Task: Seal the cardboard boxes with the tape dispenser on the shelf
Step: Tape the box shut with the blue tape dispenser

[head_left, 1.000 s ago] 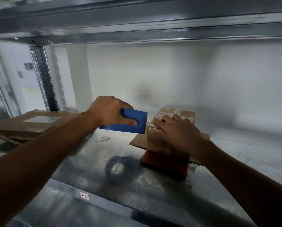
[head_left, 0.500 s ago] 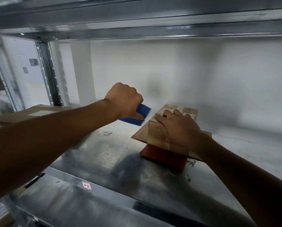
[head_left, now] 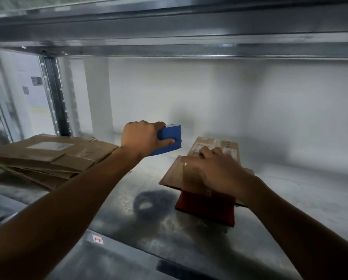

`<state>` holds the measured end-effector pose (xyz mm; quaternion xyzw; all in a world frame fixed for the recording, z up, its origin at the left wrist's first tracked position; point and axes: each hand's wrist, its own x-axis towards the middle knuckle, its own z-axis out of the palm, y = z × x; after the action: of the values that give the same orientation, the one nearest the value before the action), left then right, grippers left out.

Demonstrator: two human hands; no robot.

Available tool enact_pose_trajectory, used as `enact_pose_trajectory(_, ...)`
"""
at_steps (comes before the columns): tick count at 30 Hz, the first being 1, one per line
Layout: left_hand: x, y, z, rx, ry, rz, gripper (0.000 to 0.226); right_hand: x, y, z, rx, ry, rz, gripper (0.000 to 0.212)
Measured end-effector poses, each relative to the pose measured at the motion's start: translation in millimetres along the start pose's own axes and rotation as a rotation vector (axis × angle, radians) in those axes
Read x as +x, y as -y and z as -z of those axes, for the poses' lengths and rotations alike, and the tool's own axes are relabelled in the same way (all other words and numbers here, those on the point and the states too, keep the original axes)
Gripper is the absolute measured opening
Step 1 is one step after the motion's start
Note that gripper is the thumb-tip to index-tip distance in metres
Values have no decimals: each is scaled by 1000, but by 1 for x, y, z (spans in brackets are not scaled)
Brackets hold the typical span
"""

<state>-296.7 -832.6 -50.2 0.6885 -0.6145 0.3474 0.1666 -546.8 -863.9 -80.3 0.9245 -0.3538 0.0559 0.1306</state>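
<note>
Two bare hands on a steel shelf [head_left: 128, 219].
Flattened cartons [head_left: 48, 158] lie stacked at left; the small brown cardboard box [head_left: 209, 143], labelled and tape-glossy, sits on a red block [head_left: 205, 207] under the pressing right hand [head_left: 217, 174]; the left hand [head_left: 143, 138] clenches the blue tape dispenser [head_left: 169, 136], raised just left of it.

You are looking into a scuffed metal shelf [head_left: 128, 229], a steel beam [head_left: 189, 51] crossing above you, a white wall [head_left: 249, 108] glowing softly behind, a perforated upright [head_left: 54, 98] standing at your left, papers [head_left: 36, 80] hanging beyond it
</note>
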Motion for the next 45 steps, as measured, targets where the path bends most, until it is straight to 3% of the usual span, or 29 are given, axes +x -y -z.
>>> enact_pose_trajectory(3, 0, -7, -7, -43, -33, 8, 52, -5, 5, -3, -30, -93, 0, 43)
enact_pose_trajectory(6, 1, -13, -5, -73, -56, -5, 53, -12, 6, -10, -75, -151, -9, 46)
enact_pose_trajectory(10, 2, -9, 2, -108, -77, 23, 56, -23, -6, -16, -39, -234, 141, 45)
enact_pose_trajectory(16, -4, 9, 12, -93, -69, 13, 57, -39, -27, -6, 233, -337, 257, 29)
enact_pose_trajectory(19, -7, 10, 19, -86, -114, 10, 55, -44, -25, -5, 370, -396, 177, 40)
enact_pose_trajectory(23, -9, 6, 26, -86, -138, -2, 55, -42, -13, -2, 267, -302, -99, 77)
enact_pose_trajectory(27, -8, 2, 29, -99, -125, -10, 55, -38, -6, -5, 161, -179, -216, 72)
enact_pose_trajectory(31, -9, -1, 32, -100, -107, -22, 55, -40, -4, -10, 157, -110, -218, 77)
enact_pose_trajectory(37, -11, -4, 34, -116, -86, -5, 58, -40, 2, -15, 146, -185, -245, 74)
enact_pose_trajectory(45, -17, 6, 44, -153, -83, -15, 65, -57, -47, 1, 256, -79, -3, 68)
